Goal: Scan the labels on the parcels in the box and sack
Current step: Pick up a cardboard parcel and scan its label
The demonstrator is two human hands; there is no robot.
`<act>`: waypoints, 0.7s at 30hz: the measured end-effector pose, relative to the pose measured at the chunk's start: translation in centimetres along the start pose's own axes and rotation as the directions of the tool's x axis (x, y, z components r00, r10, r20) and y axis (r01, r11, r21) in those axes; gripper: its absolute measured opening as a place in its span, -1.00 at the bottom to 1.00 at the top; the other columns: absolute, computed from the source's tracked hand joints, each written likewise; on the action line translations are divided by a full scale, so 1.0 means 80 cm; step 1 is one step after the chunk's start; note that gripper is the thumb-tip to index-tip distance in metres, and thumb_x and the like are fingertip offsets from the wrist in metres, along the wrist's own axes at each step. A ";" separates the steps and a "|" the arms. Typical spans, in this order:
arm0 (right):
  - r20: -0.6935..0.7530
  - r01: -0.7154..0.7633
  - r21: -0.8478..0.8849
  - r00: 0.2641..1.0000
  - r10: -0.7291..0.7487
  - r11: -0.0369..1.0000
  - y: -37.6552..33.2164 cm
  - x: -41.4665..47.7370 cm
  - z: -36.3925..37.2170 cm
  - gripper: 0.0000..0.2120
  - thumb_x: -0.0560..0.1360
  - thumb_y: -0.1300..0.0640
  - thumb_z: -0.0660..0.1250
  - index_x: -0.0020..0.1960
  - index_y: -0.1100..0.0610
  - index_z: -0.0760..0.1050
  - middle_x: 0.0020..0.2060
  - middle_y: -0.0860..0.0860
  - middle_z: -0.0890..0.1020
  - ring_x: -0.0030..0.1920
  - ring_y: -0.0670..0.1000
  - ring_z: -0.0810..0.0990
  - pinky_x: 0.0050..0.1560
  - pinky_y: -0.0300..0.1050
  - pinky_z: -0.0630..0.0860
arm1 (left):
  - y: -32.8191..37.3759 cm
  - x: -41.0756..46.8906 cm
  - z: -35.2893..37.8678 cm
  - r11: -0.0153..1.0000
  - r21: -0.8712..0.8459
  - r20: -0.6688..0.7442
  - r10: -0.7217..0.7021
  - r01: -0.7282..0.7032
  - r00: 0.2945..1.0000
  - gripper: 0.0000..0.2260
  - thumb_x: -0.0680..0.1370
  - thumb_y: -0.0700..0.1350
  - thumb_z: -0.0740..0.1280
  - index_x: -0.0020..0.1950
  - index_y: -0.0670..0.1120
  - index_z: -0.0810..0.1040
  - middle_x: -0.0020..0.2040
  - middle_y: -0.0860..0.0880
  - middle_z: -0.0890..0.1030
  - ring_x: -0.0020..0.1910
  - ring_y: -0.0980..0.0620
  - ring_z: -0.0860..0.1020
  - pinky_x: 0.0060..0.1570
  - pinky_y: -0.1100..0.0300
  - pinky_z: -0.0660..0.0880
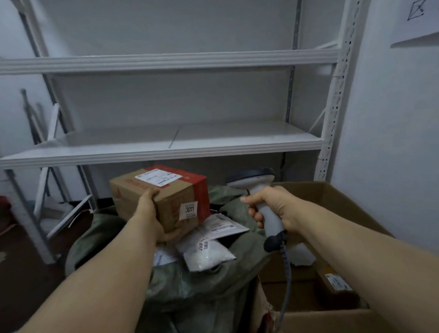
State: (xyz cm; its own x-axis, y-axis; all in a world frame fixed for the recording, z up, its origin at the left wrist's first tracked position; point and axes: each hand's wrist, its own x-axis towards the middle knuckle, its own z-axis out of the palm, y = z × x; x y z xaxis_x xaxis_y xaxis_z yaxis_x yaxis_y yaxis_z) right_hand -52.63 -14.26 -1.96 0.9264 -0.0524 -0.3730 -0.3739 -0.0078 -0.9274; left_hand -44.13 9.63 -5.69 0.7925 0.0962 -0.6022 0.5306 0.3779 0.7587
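Being presented above the sack (183, 288), a parcel (174, 193) is being clasped by the left hand (152, 214); the scanner (251, 180), gripped by the right hand (273, 206), likely needs aiming at its label (158, 177).

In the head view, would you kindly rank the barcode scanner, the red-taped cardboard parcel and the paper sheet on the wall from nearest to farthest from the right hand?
1. The barcode scanner: gripped in the right hand itself.
2. The cardboard parcel: to its left, held by the left hand.
3. The paper sheet: high on the right wall, farthest.
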 end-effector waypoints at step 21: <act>-0.016 -0.109 0.024 0.994 0.110 0.994 0.069 0.085 0.029 -0.88 0.44 0.27 0.41 -0.17 0.28 0.48 -0.52 0.09 0.47 -0.57 -0.03 0.36 -0.50 -0.22 0.36 | -0.047 0.099 -0.015 0.105 0.987 0.088 0.260 -0.119 0.962 -0.06 0.43 0.36 0.27 0.57 0.03 -0.22 0.54 -0.26 -0.19 0.52 -0.29 -0.10 0.47 -0.15 0.03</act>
State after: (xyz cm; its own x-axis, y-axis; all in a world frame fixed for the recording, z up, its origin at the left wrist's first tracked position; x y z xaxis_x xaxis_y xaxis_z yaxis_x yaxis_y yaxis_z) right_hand -48.29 -12.38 -9.69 0.8790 -0.0685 -0.4719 -0.4715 0.0223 -0.8816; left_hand -40.22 10.04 -13.63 0.9265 0.1092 -0.3602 0.2582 -0.8808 0.3969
